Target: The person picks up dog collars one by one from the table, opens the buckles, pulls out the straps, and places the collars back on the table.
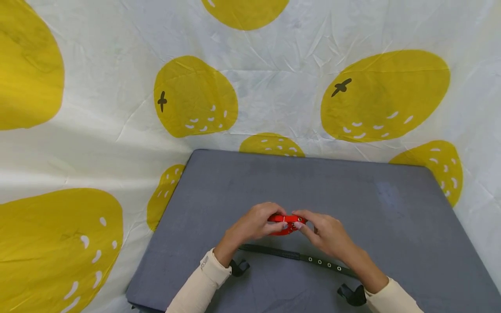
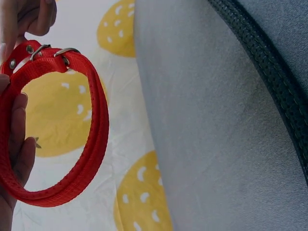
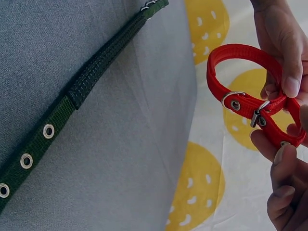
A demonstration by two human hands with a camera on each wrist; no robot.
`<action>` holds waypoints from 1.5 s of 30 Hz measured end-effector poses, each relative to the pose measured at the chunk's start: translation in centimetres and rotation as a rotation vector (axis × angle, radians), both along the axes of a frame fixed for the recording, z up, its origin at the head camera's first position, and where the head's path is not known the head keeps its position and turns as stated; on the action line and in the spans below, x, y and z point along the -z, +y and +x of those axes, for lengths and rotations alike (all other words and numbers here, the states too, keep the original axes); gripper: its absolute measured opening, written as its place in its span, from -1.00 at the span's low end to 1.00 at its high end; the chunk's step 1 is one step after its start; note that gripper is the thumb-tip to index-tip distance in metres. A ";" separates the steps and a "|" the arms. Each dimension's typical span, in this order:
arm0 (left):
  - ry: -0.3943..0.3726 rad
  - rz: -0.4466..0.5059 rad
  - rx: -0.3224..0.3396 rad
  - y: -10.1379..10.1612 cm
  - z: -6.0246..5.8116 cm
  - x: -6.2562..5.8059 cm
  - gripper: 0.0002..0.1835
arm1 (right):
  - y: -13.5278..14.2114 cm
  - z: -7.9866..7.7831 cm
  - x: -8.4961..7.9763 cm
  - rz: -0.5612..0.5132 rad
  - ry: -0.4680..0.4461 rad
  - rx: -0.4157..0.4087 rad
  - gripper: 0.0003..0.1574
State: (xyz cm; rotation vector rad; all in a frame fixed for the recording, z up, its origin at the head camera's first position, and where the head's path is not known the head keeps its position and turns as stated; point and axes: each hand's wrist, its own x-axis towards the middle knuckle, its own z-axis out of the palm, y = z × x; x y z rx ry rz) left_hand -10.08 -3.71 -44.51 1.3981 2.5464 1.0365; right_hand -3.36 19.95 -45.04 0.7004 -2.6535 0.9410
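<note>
Both hands hold a red collar above the grey padded surface. It forms a loop, and the right wrist view shows its metal buckle, a D-ring and eyelets. My left hand pinches the band between thumb and fingers, on the side of the loop away from the buckle. Near the buckle, my right hand pinches the eyelet end of the strap between thumb and index finger. Below the hands a dark green collar with metal eyelets lies stretched out.
A grey cushioned top spreads under the hands. Behind it and to the sides hangs a white cloth printed with yellow fruit. Dark straps hang at both wrists, close to the green collar.
</note>
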 end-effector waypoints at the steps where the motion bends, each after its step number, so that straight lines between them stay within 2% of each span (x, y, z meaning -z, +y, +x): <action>1: 0.005 -0.004 0.001 0.0 0.0 0.0 -0.80 | -0.1 0.0 0.0 0.003 0.011 -0.008 -0.58; 8: 0.012 0.008 0.020 0.1 -0.1 -0.1 -0.81 | -0.2 -0.4 -0.1 0.006 0.064 -0.024 -0.65; 20: -0.026 0.020 0.012 0.2 -0.2 0.0 -0.81 | -0.2 -0.4 -0.1 0.008 0.103 -0.020 -0.67; 33: -0.027 0.132 0.026 0.0 -0.3 0.3 -0.83 | 0.0 -0.4 0.0 -0.009 0.131 -0.016 -0.68; 36: 0.001 0.113 0.025 0.0 -0.2 0.2 -0.83 | 0.1 -0.5 -0.2 -0.043 0.123 -0.035 -0.65; 41: 0.108 0.040 0.042 0.1 -0.1 -0.3 -0.83 | 0.2 -0.5 -0.5 -0.067 0.087 -0.058 -0.65; 45: 0.136 0.006 0.054 0.2 0.0 -0.6 -0.81 | 0.1 -0.5 -0.6 -0.060 0.041 -0.066 -0.70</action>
